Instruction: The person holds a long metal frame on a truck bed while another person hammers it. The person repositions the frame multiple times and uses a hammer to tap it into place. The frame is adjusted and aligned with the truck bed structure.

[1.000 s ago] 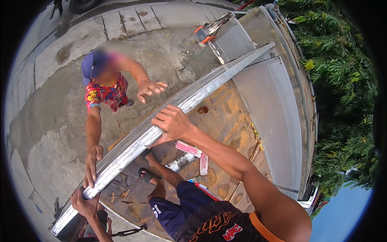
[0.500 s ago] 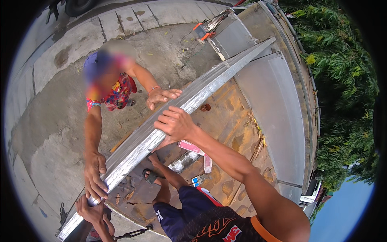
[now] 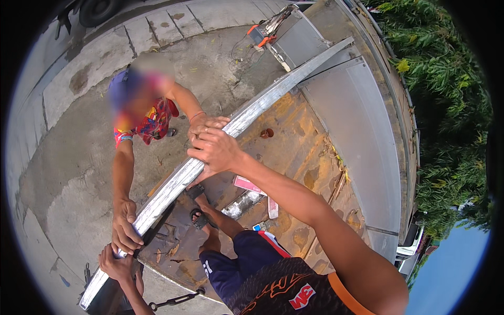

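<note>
A long silver metal-edged panel [image 3: 167,193] runs diagonally from lower left to upper right, seen almost edge-on. My right hand [image 3: 214,150] is wrapped over its top edge near the middle. Farther down at lower left, my left hand [image 3: 116,265] grips the same edge. Facing me, a co-worker holds the panel too: one hand [image 3: 206,124] lies just beyond my right hand, the other hand [image 3: 126,227] just above my left. The panel's far face is mostly hidden.
I stand on a rusty metal bed [image 3: 294,184] with grey side panels [image 3: 362,142]. Near my feet lie a pink-and-white box [image 3: 247,185] and a silver roll-like object [image 3: 241,205]. An orange-and-black device [image 3: 261,35] with cables sits at the back. A chain [image 3: 176,301] hangs below; trees [image 3: 430,105] stand right.
The panel has tilted more upright, so its far face shows less and its near side shows more. My right hand has moved slightly left with it. Both hands keep their hold.
</note>
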Demonstrator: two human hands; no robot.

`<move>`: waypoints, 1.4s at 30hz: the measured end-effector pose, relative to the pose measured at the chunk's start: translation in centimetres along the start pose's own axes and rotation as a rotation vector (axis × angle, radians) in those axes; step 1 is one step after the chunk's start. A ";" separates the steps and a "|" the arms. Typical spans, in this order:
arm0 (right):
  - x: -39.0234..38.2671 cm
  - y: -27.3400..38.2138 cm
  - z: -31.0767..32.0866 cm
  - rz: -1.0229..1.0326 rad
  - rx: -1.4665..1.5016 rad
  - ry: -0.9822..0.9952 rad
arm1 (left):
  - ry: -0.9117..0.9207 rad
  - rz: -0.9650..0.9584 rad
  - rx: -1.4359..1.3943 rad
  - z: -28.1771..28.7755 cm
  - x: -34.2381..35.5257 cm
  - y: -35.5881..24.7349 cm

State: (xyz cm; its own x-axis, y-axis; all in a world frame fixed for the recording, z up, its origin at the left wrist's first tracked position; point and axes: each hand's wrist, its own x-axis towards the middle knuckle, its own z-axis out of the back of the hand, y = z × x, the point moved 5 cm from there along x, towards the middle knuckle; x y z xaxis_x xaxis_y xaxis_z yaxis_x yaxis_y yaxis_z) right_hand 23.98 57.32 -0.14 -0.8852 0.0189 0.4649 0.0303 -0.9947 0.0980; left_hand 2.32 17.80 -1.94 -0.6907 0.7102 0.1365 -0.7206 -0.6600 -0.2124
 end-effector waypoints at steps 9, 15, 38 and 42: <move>0.2 0.7 -1.4 -0.154 0.050 0.115 | 0.192 0.189 -0.005 0.0 0.4 1.1; -0.6 2.3 -2.0 -0.216 0.116 0.125 | -0.068 -0.004 -0.595 5.6 1.7 -7.2; -30.1 -61.3 23.7 -0.423 -0.061 0.036 | 0.036 -0.006 0.096 -14.1 21.7 -62.5; -31.0 -70.3 26.9 -0.490 0.071 -0.028 | -0.025 -0.029 0.081 -14.2 20.6 -61.0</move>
State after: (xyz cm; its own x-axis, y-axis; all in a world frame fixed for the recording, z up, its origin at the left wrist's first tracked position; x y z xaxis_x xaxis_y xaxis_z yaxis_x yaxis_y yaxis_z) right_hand 61.73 129.37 2.23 -0.7906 0.4859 0.3725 -0.3537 -0.8591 0.3699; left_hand 32.92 76.13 0.07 -0.6697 0.7239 0.1660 -0.7425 -0.6574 -0.1288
